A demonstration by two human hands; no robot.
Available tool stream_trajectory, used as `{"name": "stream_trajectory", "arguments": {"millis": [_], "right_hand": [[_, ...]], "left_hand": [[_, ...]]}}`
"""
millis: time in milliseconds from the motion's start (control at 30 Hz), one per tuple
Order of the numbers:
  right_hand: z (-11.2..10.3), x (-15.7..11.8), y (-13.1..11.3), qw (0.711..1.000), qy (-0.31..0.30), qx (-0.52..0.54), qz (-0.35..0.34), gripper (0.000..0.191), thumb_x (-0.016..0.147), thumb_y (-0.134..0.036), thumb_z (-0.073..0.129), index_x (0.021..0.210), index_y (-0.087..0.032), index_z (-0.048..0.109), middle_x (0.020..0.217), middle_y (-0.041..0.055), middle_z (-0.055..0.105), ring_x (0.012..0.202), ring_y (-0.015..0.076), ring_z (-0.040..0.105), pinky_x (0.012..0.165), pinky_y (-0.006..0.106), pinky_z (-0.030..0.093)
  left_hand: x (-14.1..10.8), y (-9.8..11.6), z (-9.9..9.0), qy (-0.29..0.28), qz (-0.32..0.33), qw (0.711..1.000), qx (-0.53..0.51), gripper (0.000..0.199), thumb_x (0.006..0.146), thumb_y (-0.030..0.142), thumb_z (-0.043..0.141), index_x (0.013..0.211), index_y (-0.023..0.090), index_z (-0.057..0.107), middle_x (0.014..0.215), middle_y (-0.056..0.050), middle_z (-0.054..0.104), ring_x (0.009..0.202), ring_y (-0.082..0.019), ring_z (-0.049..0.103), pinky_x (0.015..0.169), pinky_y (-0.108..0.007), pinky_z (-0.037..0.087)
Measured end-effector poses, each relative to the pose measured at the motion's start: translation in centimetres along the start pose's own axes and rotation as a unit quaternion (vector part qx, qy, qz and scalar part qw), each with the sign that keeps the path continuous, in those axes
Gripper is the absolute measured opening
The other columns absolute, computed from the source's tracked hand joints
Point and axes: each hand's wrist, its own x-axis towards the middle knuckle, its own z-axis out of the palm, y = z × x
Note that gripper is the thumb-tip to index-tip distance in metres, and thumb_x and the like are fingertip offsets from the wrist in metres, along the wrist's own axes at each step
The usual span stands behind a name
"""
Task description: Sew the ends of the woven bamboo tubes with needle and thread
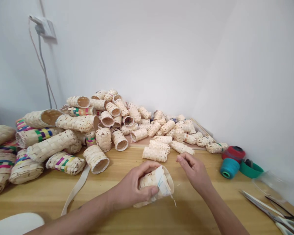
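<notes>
My left hand (pixel 129 186) is wrapped round a small woven basket (pixel 149 181), tilted with its open mouth facing right. A pale band runs along its rim with blue marks on it, and short loose ends hang from the edge. To the right, apart from the basket, my right hand (pixel 194 171) is raised with thumb and fingers pinched together. Whatever sits in that pinch, perhaps something thin, is too small to make out. Just beyond both hands lie several closed woven pieces (pixel 155 153).
A large pile of woven baskets (pixel 104 138) covers the table's back and left. On the right are a red thread spool (pixel 234 152), a teal thread spool (pixel 229 168), a green ring-shaped holder (pixel 252 171) and scissors (pixel 267 209). A pale strip (pixel 75 189) lies at left.
</notes>
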Motion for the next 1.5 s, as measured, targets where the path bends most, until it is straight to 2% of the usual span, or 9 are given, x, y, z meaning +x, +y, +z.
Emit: {"name": "stream_trajectory", "arguments": {"millis": [200, 500, 700, 967, 1100, 1267, 1333, 1400, 1500], "right_hand": [[1.0, 0.2, 1.5, 0.995, 0.036, -0.082, -0.036, 0.034, 0.095, -0.042, 0.04, 0.07, -0.021, 0.049, 0.061, -0.0011, 0.051, 0.057, 0.0162, 0.049, 0.055, 0.027, 0.036], [2.0, 0.0, 3.2, 0.984, 0.019, -0.172, -0.045, 0.035, 0.095, -0.041, 0.032, 0.067, -0.023, 0.044, 0.066, 0.0023, 0.056, 0.061, 0.0186, 0.053, 0.058, 0.028, 0.036], [0.4, 0.6, 4.7, 0.976, 0.027, -0.212, 0.037, 0.032, 0.092, -0.041, 0.034, 0.068, -0.023, 0.044, 0.065, 0.0031, 0.058, 0.061, 0.0207, 0.055, 0.058, 0.029, 0.035], [-3.9, 1.3, 7.8, 0.948, 0.062, -0.236, 0.203, 0.02, 0.079, -0.033, 0.05, 0.064, -0.022, 0.059, 0.066, 0.0064, 0.067, 0.062, 0.0248, 0.061, 0.052, 0.029, 0.035], [-5.2, 1.6, 7.0, 0.942, 0.113, -0.209, 0.235, 0.022, 0.077, -0.038, 0.053, 0.069, -0.021, 0.064, 0.079, 0.01, 0.071, 0.074, 0.0299, 0.065, 0.059, 0.034, 0.043], [-4.6, 1.3, 3.1, 0.945, 0.233, -0.126, 0.195, 0.037, 0.085, -0.049, 0.046, 0.105, -0.022, 0.06, 0.118, 0.011, 0.065, 0.1, 0.028, 0.063, 0.081, 0.039, 0.049], [-3.3, 0.8, 1.0, 0.976, 0.191, -0.03, 0.097, 0.034, 0.086, -0.048, 0.05, 0.108, -0.024, 0.061, 0.126, 0.0092, 0.061, 0.111, 0.0276, 0.058, 0.09, 0.04, 0.047], [-1.6, 0.2, -1.0, 0.997, 0.07, 0.039, -0.013, 0.028, 0.09, -0.043, 0.05, 0.105, -0.026, 0.066, 0.133, 0.0079, 0.056, 0.125, 0.0275, 0.049, 0.101, 0.044, 0.04], [0.4, -0.6, -2.9, 0.99, -0.099, 0.055, -0.083, 0.027, 0.093, -0.039, 0.05, 0.109, -0.028, 0.068, 0.14, 0.0066, 0.05, 0.132, 0.0273, 0.04, 0.109, 0.048, 0.032]], "left_hand": [[0.1, 0.0, 0.2, 0.008, -0.015, 1.0, -0.004, 0.053, 0.072, 0.036, 0.069, 0.119, 0.018, 0.052, 0.102, -0.006, 0.061, 0.09, -0.02, 0.055, 0.078, -0.028, 0.045], [-0.2, 0.4, 0.3, 0.025, 0.016, 0.999, -0.03, 0.055, 0.074, 0.042, 0.07, 0.119, 0.018, 0.05, 0.108, -0.008, 0.064, 0.092, -0.02, 0.058, 0.081, -0.029, 0.045], [0.0, 0.2, -0.2, 0.039, 0.025, 0.999, -0.019, 0.058, 0.074, 0.047, 0.07, 0.12, 0.018, 0.05, 0.112, -0.009, 0.064, 0.098, -0.023, 0.059, 0.085, -0.031, 0.046], [0.5, -0.3, -0.9, 0.074, 0.015, 0.997, 0.011, 0.056, 0.076, 0.045, 0.069, 0.12, 0.018, 0.049, 0.113, -0.01, 0.064, 0.105, -0.025, 0.058, 0.091, -0.034, 0.044], [0.6, -0.5, -1.2, 0.103, -0.015, 0.993, 0.049, 0.054, 0.076, 0.04, 0.068, 0.121, 0.016, 0.048, 0.109, -0.009, 0.064, 0.102, -0.025, 0.058, 0.091, -0.035, 0.043], [0.6, -1.0, -1.2, 0.089, -0.017, 0.995, 0.052, 0.051, 0.078, 0.038, 0.066, 0.121, 0.017, 0.049, 0.11, -0.008, 0.064, 0.102, -0.024, 0.058, 0.09, -0.035, 0.043], [0.6, -1.2, -1.1, 0.078, -0.021, 0.995, 0.054, 0.051, 0.078, 0.036, 0.066, 0.122, 0.018, 0.048, 0.11, -0.007, 0.064, 0.102, -0.024, 0.058, 0.09, -0.035, 0.044], [0.6, -1.3, -0.9, 0.071, -0.018, 0.995, 0.063, 0.05, 0.078, 0.034, 0.066, 0.122, 0.018, 0.049, 0.111, -0.007, 0.063, 0.102, -0.023, 0.058, 0.091, -0.034, 0.043], [0.6, -1.4, -0.8, 0.066, -0.005, 0.996, 0.065, 0.048, 0.079, 0.033, 0.065, 0.122, 0.017, 0.049, 0.111, -0.007, 0.063, 0.101, -0.023, 0.058, 0.09, -0.034, 0.044]]}}
